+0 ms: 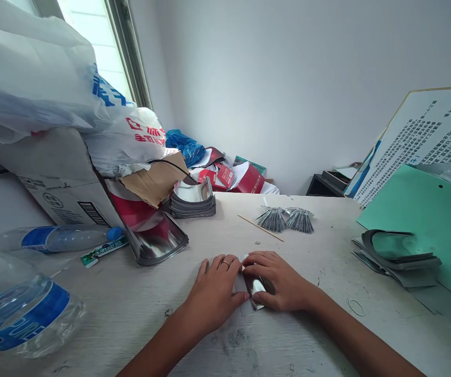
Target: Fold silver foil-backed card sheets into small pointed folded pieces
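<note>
Touching sheet (257,286) edges, left hand (214,290) and right hand (282,283) have room.

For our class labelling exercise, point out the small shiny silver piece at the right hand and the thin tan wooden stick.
Shiny silver piece (257,286), head view: on its bright reflective surface.
Thin tan wooden stick (260,228), head view: mid-length.

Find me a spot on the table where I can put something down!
Bare tabletop shows between the wooden stick and the shiny curved sheets, and between the right hand and the gray stack. The left side is crowded with bottles and a cardboard box.
</note>
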Available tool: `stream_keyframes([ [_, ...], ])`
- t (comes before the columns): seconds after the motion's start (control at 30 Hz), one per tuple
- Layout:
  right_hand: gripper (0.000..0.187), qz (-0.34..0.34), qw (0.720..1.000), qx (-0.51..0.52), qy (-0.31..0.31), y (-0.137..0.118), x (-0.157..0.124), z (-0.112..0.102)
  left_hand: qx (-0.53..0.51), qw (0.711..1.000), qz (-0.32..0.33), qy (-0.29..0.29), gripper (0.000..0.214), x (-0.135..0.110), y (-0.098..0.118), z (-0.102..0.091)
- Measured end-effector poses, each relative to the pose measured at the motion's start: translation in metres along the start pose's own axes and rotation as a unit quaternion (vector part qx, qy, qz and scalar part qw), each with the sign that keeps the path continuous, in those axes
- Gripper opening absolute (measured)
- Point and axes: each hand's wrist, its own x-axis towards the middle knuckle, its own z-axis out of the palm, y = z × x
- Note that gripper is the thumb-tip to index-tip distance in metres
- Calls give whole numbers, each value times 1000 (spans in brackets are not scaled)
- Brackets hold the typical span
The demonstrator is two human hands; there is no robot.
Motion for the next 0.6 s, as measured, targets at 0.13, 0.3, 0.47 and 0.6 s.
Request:
stream_keyframes([
  [0.13,43,0,1000,2,-4,-1,0,-2,-1,1000,-2,-4,35,0,1,-1],
  [0.3,41,4,1000,1,0,-2,1,0,-3,1000,-4,-1,36,0,1,0],
  [0.47,44,10,1000,-4,0,-1,0,1,-6,1000,0,0,39,1,-2,2],
  [0.6,46,7,1000,0,-3,-3,0,1,-6,1000,4,8,39,1,-3,3],
])
